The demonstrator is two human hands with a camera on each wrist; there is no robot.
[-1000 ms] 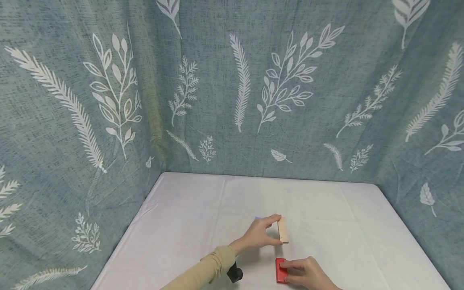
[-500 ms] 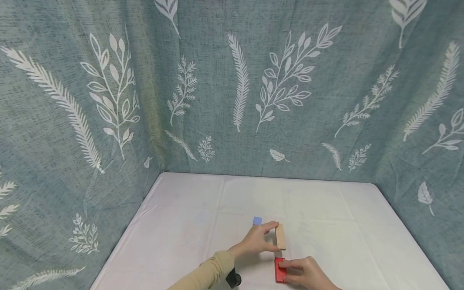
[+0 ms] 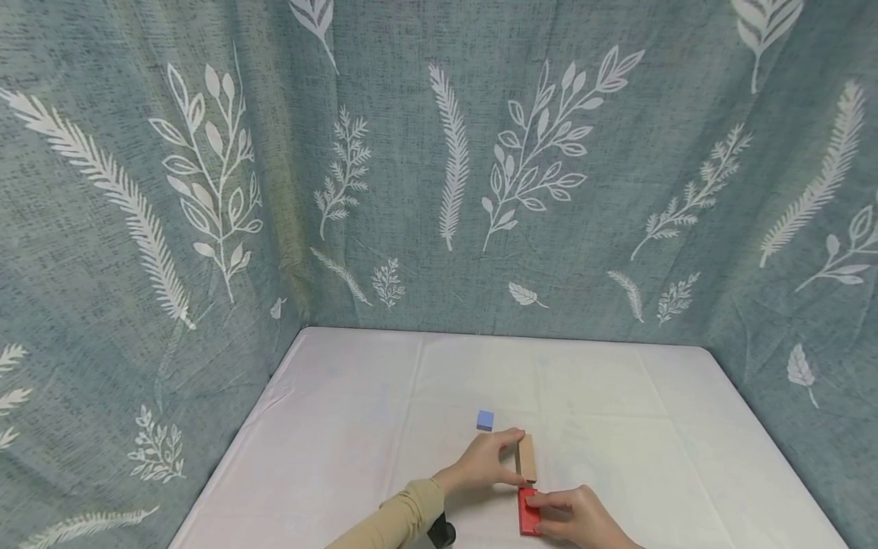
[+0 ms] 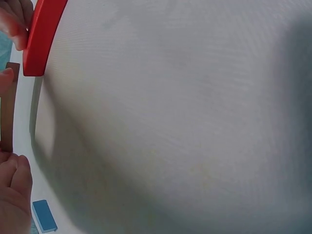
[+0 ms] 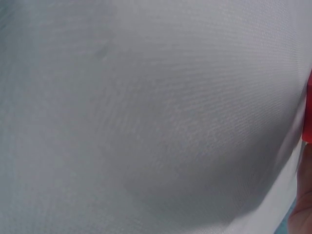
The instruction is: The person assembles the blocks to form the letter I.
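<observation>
My left hand (image 3: 480, 461) pinches a plain wooden block (image 3: 526, 459) by its two ends, thumb at the near end and a fingertip at the far end. The left wrist view shows this wooden block (image 4: 7, 114) at the left edge, raised over the cloth. Just nearer to me, a red rectangular block (image 3: 527, 518) lies almost in line with it, the two ends close together. My right hand (image 3: 581, 515) grips the red block from the right with thumb and fingers. Only a sliver of the red block (image 5: 308, 114) enters the right wrist view.
A small blue block (image 3: 485, 421) sits on the white-covered table (image 3: 357, 396) just beyond my left hand. A black device (image 3: 442, 531) is under my left wrist. Green-blue leaf-patterned curtains (image 3: 411, 175) stand behind and at both sides.
The left hand has brought the wooden block toward me, up to the far end of the red block, and the blue block has come into full sight. The right hand holds still.
</observation>
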